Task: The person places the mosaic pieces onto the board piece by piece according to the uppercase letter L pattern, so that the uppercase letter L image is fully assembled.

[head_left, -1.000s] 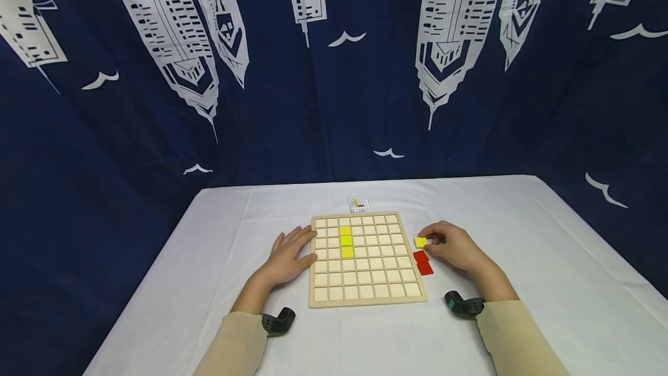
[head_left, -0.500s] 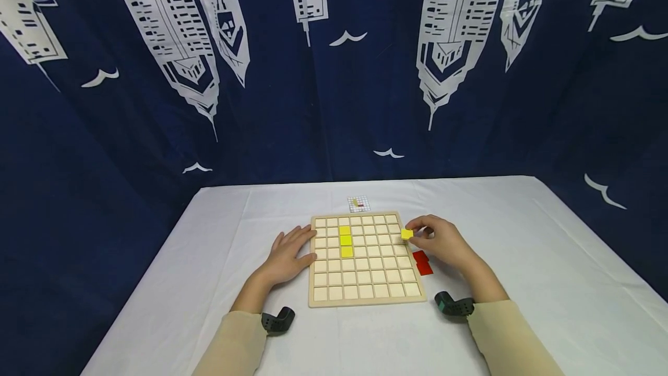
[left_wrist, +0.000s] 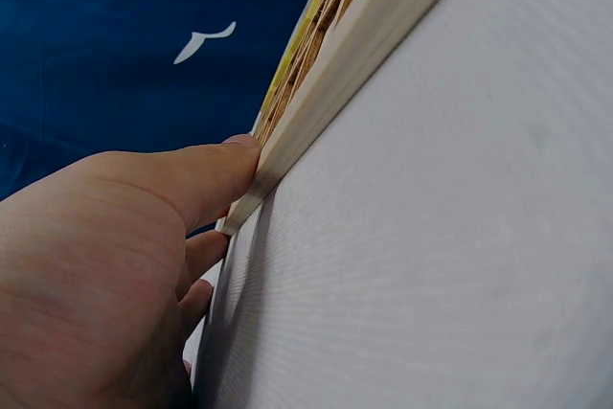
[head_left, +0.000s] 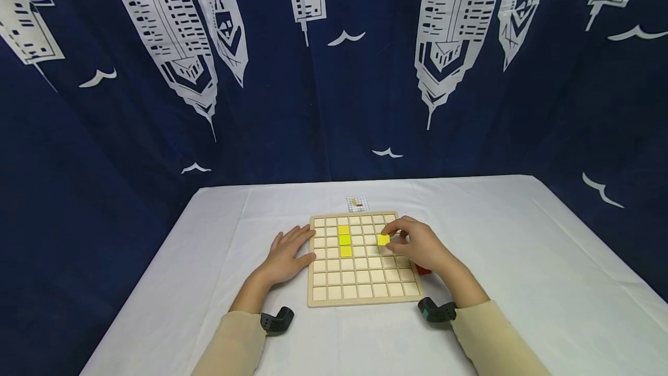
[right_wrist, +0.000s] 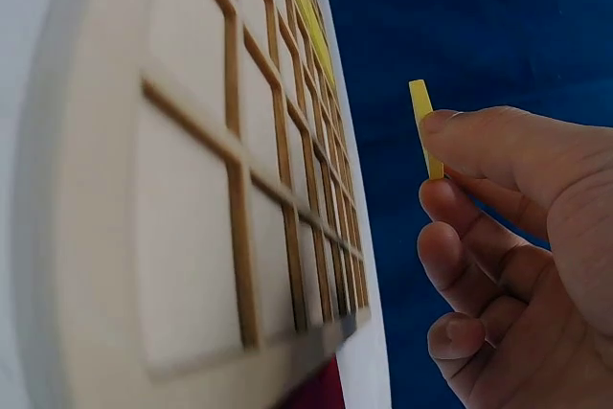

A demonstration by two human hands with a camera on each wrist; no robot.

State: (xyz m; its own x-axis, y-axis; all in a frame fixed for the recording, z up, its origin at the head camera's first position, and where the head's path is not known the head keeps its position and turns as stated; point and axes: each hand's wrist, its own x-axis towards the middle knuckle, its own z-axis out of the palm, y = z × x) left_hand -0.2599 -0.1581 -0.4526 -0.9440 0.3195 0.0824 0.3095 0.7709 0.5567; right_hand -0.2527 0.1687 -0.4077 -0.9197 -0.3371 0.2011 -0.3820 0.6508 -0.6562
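A square wooden grid board lies on the white table. Three yellow tiles fill a short column of its cells, left of the middle. Between thumb and fingers my right hand pinches another yellow tile, held above the right part of the board; the right wrist view shows this tile edge-on, apart from the grid. My left hand rests at the board's left edge with fingers spread. In the left wrist view its thumb touches the wooden rim.
Red tiles lie by the board's right edge, partly hidden under my right hand. Behind the board is a small card printed with a coloured grid pattern. A dark blue curtain hangs beyond the table.
My right hand has carried the yellow tile leftward, from beside the red tiles to over the board's right part. The left hand has stayed at the board's edge.
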